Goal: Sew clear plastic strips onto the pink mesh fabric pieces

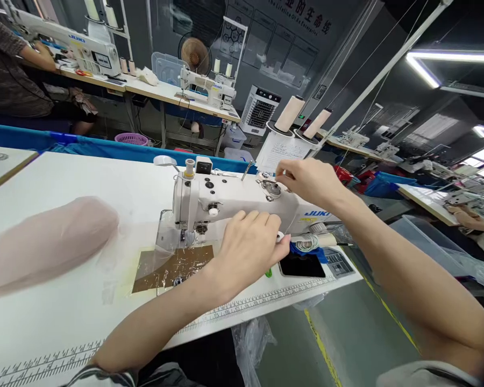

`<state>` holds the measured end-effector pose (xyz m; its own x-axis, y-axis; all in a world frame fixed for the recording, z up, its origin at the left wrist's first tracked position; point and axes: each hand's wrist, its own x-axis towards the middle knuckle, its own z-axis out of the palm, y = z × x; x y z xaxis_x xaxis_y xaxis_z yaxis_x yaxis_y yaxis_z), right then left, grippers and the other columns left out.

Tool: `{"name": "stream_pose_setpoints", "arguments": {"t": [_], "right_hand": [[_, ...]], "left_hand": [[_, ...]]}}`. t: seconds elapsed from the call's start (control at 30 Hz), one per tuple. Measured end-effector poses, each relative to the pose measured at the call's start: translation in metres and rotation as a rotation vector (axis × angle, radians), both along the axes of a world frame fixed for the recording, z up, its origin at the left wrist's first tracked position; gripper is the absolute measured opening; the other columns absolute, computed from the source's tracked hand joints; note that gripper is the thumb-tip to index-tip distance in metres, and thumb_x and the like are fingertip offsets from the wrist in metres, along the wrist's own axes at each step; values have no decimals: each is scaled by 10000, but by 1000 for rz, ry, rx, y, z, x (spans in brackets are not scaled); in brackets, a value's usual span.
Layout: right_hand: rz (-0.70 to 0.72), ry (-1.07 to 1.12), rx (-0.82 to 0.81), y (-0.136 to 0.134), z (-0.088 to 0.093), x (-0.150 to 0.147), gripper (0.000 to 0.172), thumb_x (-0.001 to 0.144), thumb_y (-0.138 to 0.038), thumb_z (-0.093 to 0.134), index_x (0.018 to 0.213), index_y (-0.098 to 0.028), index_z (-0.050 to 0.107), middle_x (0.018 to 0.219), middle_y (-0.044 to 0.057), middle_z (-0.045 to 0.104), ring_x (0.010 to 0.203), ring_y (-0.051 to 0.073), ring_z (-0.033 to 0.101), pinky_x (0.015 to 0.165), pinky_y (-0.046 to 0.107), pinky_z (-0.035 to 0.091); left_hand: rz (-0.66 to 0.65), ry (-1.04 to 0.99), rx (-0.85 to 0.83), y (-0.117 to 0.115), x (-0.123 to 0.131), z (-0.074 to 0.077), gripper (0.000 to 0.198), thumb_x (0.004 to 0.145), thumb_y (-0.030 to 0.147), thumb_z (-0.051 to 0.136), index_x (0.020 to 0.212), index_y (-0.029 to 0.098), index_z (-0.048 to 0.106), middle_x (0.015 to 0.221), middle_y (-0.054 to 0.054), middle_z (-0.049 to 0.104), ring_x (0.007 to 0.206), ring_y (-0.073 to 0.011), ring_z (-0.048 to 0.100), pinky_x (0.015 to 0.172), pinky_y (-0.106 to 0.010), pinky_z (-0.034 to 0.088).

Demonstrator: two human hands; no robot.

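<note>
A white sewing machine (242,189) stands before me on the white table. My left hand (252,242) is closed in front of its arm, fingers curled and thumb to the right. A small white end shows by the thumb; the rest of what it grips is hidden. Over the machine's top, my right hand (308,180) is pinched beside the round metal bobbin winder (272,188). Any thread between those fingertips is too fine to make out. Pale pink sheer fabric (60,242) lies to the left. Below the needle is a brown plate (169,269) under clear film.
Two thread cones (290,114) stand behind the machine near a handwritten paper (276,153). To the right lie a black phone (302,265) and a coil of pale cord (306,243). A ruler strip (250,308) follows the front edge. A co-worker (12,70) sits far left.
</note>
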<state>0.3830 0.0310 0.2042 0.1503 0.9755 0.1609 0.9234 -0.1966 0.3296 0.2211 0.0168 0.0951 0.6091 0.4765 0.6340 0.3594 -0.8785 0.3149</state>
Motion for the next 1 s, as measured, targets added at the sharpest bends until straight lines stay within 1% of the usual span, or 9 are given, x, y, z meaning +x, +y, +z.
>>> {"name": "stream_pose_setpoints", "arguments": {"t": [0.07, 0.17, 0.27, 0.4, 0.5, 0.63, 0.7, 0.83, 1.0], "right_hand": [[-40, -18, -69, -9, 3, 2, 209, 899, -250, 479, 927, -245, 686, 778, 31, 704, 636, 162, 545, 547, 257, 223], [50, -24, -151, -17, 4, -2, 232, 919, -286, 455, 906, -258, 685, 727, 12, 694, 616, 159, 546, 551, 261, 229], [103, -35, -104, -8, 2, -10, 262, 915, -256, 427, 918, -255, 689, 718, 21, 691, 616, 165, 545, 550, 269, 225], [-4, -82, -11, 3, 3, -11, 257, 885, -200, 442, 942, -234, 690, 777, 59, 703, 661, 180, 561, 556, 272, 214], [-67, -106, -54, -7, 5, -7, 212, 879, -217, 474, 888, -239, 685, 759, 54, 697, 651, 181, 553, 553, 270, 207], [32, -60, -127, -17, 5, -9, 191, 883, -252, 496, 842, -260, 683, 688, 17, 678, 587, 157, 524, 551, 266, 211], [68, -42, -92, -12, 3, -13, 206, 886, -251, 487, 846, -258, 689, 683, 16, 677, 590, 158, 524, 548, 270, 215], [-4, -122, 8, 0, 1, -14, 249, 877, -203, 452, 875, -229, 700, 716, 56, 683, 660, 191, 552, 556, 286, 220], [12, -133, -63, -16, 3, -6, 218, 882, -196, 480, 810, -225, 683, 646, 43, 658, 630, 193, 529, 595, 288, 251]], "left_hand": [[5, 3, -3, 1, 0, 1, 200, 939, 301, 540, 781, 179, 551, 725, 8, 623, 696, -166, 583, 640, -325, 317], [14, -3, 4, 1, 1, 1, 192, 930, 298, 547, 781, 178, 556, 703, 6, 615, 687, -171, 582, 628, -324, 305], [21, -6, 0, 1, 2, 1, 192, 928, 295, 548, 779, 175, 558, 707, 3, 622, 686, -168, 584, 629, -320, 299], [27, 10, -40, 4, 2, 1, 188, 933, 288, 534, 793, 169, 572, 729, -1, 639, 689, -165, 592, 631, -319, 304], [36, 16, -43, 6, 1, 3, 201, 939, 295, 524, 798, 165, 582, 725, -10, 642, 696, -175, 602, 630, -320, 311], [38, 4, -30, 8, 0, 3, 210, 944, 308, 517, 803, 166, 583, 733, -13, 643, 708, -184, 611, 632, -329, 327], [41, -1, -29, 8, 0, 2, 203, 941, 305, 524, 803, 168, 582, 730, -9, 642, 707, -184, 613, 633, -332, 334], [39, -11, -40, 10, 1, 1, 194, 935, 306, 541, 804, 169, 582, 741, -6, 650, 711, -179, 619, 634, -329, 348], [27, -33, -39, 12, 3, 1, 188, 935, 298, 538, 809, 166, 584, 760, -9, 656, 707, -174, 616, 617, -321, 347]]}}
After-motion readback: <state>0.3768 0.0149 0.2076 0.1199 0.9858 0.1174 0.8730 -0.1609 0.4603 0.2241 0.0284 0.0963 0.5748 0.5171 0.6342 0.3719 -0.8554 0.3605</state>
